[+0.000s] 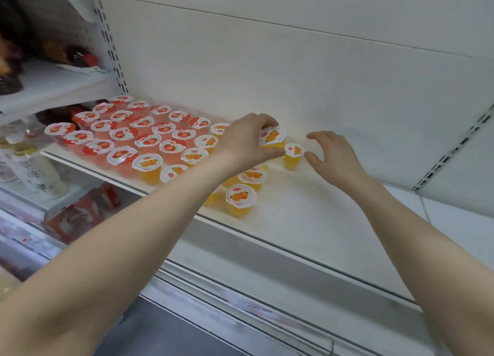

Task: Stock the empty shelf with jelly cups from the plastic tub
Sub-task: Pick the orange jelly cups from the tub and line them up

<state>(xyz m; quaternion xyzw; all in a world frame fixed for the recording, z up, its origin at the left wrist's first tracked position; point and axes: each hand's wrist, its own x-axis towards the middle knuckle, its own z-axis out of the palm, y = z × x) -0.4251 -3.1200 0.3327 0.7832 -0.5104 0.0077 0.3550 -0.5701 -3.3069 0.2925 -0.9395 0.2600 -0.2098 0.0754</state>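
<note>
Several red jelly cups [121,134] fill the left part of the white shelf [307,222], with several orange jelly cups [241,197] to their right. My left hand [248,142] grips an orange jelly cup [272,138] from above, near the back of the shelf. My right hand [334,155] hovers with relaxed, spread fingers just right of another orange cup [293,155] standing on the shelf, and holds nothing. The plastic tub is out of view.
The shelf's right half is bare white surface. A slotted upright [451,152] runs at the right, another [113,48] at the left. Bottles [29,166] and red packets [88,211] sit on lower shelves at left; dark packaged goods [77,58] on the upper left shelf.
</note>
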